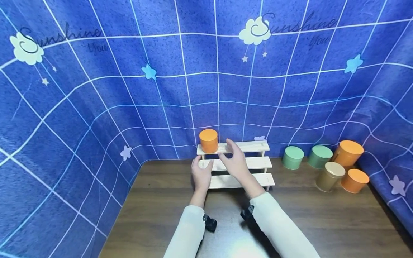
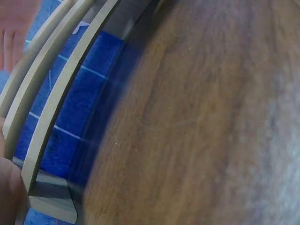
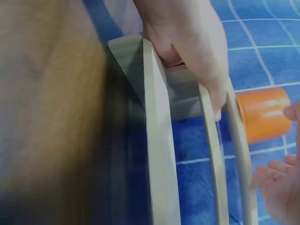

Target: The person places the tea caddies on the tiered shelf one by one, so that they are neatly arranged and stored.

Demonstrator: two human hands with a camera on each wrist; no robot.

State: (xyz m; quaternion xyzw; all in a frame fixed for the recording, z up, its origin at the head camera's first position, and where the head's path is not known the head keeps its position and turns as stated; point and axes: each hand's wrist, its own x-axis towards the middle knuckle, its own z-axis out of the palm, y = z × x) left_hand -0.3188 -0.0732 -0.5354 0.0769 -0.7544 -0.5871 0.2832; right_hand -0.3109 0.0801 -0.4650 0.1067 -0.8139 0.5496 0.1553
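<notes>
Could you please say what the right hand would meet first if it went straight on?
The right hand would probably meet the orange cylinder on the pale wooden rack, though depth is unclear.

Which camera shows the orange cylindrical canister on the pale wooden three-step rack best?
The head view: top and side of the orange cylindrical canister, atop the pale wooden rack, show clearly. The right wrist view shows mainly its side; the left wrist view, none of it.

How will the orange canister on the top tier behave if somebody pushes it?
The orange canister may slide when nudged, since it stands upright. Toppled, it would likely roll, having round sides. The narrow top tier leaves little room, so a stronger push might drop it.
</notes>
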